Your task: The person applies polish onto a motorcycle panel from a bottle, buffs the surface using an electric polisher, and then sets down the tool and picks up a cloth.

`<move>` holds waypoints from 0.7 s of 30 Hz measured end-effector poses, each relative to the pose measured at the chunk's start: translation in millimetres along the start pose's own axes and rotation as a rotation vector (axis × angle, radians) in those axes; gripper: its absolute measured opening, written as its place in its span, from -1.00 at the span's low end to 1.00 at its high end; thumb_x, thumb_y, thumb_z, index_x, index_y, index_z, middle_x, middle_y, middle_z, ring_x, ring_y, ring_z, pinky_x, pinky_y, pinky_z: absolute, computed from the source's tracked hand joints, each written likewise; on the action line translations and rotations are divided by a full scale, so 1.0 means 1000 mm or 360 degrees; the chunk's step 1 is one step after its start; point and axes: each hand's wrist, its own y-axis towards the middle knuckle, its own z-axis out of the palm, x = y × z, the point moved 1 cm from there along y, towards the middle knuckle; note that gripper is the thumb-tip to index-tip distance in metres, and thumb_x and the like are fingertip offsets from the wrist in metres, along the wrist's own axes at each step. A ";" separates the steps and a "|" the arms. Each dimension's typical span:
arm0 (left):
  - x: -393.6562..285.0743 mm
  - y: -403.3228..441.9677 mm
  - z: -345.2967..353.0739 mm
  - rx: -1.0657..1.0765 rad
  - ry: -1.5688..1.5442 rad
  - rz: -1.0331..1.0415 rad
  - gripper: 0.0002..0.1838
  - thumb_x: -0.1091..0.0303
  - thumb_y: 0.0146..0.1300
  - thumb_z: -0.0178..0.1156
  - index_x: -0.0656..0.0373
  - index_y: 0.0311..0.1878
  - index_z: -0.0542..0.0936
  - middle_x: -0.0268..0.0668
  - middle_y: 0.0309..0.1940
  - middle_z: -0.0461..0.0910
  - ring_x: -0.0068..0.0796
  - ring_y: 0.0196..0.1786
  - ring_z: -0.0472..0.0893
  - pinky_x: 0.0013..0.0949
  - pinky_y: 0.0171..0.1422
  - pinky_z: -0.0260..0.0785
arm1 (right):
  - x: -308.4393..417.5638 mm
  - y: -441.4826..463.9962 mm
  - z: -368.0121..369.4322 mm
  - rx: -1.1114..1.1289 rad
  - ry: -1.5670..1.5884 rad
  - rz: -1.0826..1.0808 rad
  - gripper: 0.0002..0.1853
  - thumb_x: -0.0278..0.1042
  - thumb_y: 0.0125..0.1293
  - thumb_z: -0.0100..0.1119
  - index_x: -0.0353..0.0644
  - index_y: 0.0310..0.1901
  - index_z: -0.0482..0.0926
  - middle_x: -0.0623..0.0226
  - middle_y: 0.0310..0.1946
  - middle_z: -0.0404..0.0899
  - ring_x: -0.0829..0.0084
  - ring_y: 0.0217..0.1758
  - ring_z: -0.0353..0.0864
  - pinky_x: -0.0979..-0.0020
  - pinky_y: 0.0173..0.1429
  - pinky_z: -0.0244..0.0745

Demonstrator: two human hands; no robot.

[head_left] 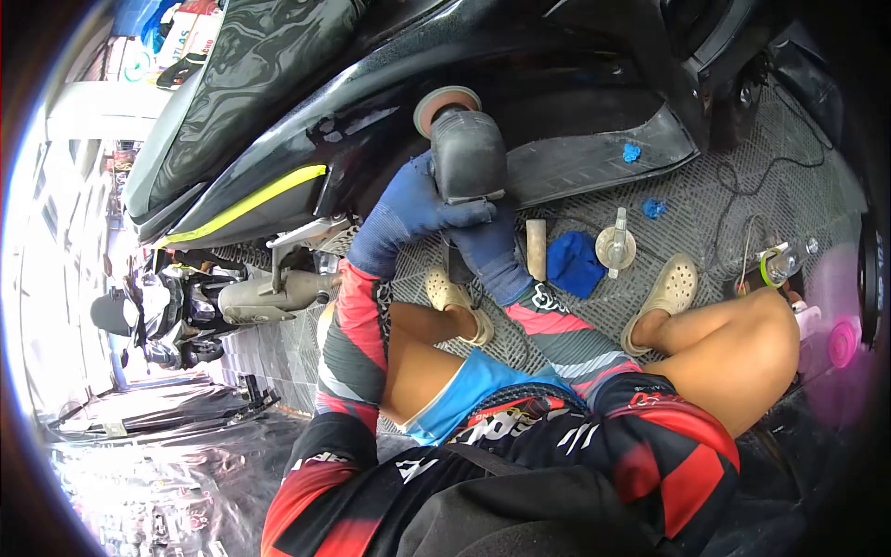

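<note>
"Where is the polisher [469,153] sitting?"

"It's hovering close against the black side panel [371,111], its round pad [447,104] turning towards the glossy surface. From here I'm not managing to tell whether the two are touching."

"And the grip?"

"The gloved left hand [418,200] is grasping the polisher, wrapping the casing from the side, probably for steadying and aiming the pad. The gloved right hand [484,249] is reaching in underneath, but the tool is hiding its fingers, so I can't tell how they're closing."

"Why are both hands crowding together there?"

"My guess is that they're sharing the weight and guarding against tilting."

"What's lying further out?"

"The footboard [575,169] is jutting out to the right, carrying a blue scrap [632,152]. Below it, a pale cylinder [536,251], a blue cloth [575,263] and a clear bottle [617,245] are sitting side by side, presumably for staying within easy reach. The pale clogs [675,286] are standing wide apart, likely giving the crouching body a firm base"
</note>
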 end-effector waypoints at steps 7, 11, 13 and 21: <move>0.004 -0.003 -0.005 -0.0008 0.0056 -0.0019 -0.44 0.33 -0.02 0.60 0.19 0.10 0.66 -0.33 -0.06 0.72 -0.53 -0.02 0.65 -0.35 0.16 0.51 | 0.010 0.005 -0.002 0.0091 0.0114 -0.0046 -0.60 -0.22 0.02 0.50 -0.19 -0.12 0.62 0.23 -0.18 0.70 0.28 -0.11 0.73 0.26 -0.01 0.63; 0.005 -0.004 -0.005 0.0041 0.0028 -0.0007 -0.29 0.15 -0.05 0.66 0.21 0.17 0.60 -0.24 0.02 0.72 -0.43 0.06 0.68 -0.29 0.23 0.52 | -0.002 0.000 0.002 0.0061 -0.0119 -0.0056 -0.58 -0.20 0.00 0.51 -0.19 -0.13 0.62 0.24 -0.22 0.70 0.25 -0.15 0.73 0.25 -0.05 0.64; 0.000 -0.006 -0.010 0.0036 0.0073 -0.0041 -0.28 0.15 -0.06 0.66 0.21 0.18 0.60 -0.24 0.03 0.72 -0.43 0.07 0.67 -0.29 0.23 0.52 | 0.008 0.002 -0.004 0.0153 -0.0063 -0.0107 -0.59 -0.19 0.02 0.49 -0.19 -0.13 0.61 0.26 -0.23 0.69 0.23 -0.16 0.73 0.24 -0.05 0.64; 0.004 -0.005 -0.006 0.0007 -0.0039 -0.0064 -0.32 0.20 -0.06 0.66 0.20 0.14 0.62 -0.27 -0.01 0.72 -0.46 0.04 0.68 -0.30 0.20 0.53 | 0.018 0.002 -0.001 0.0046 0.0030 -0.0025 -0.61 -0.16 0.04 0.48 -0.17 -0.15 0.62 0.23 -0.27 0.69 0.22 -0.18 0.73 0.22 -0.08 0.63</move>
